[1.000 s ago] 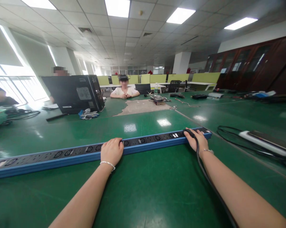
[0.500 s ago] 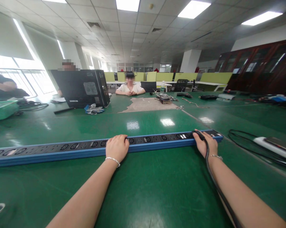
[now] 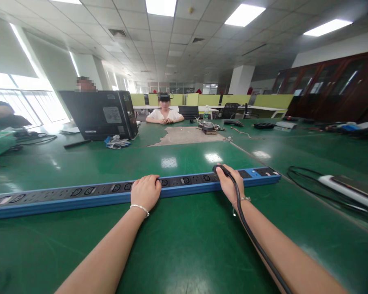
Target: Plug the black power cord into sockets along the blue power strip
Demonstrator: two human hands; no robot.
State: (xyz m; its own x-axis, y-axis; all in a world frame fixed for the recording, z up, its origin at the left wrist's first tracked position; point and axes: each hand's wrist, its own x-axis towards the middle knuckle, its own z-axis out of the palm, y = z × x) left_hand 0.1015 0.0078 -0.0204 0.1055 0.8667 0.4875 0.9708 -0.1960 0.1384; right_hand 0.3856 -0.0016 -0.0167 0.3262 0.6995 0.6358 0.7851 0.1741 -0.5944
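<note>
The long blue metal power strip with black sockets [image 3: 190,187] lies crosswise, from the left edge to right of centre in the frame. The left hand [image 3: 145,192] is closed over its middle part. The right hand [image 3: 231,182], nearer to its right end, grips the black plastic plug with thick black cable [image 3: 220,168] above the sockets; whether the plug touches them, I cannot tell.

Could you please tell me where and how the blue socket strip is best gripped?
I would clasp the blue socket strip from the near side, across its narrow width, fingers over the far edge; the left hand lies across it. It is long and lies flat, so a second grip well apart should help keep it from swinging.
</note>
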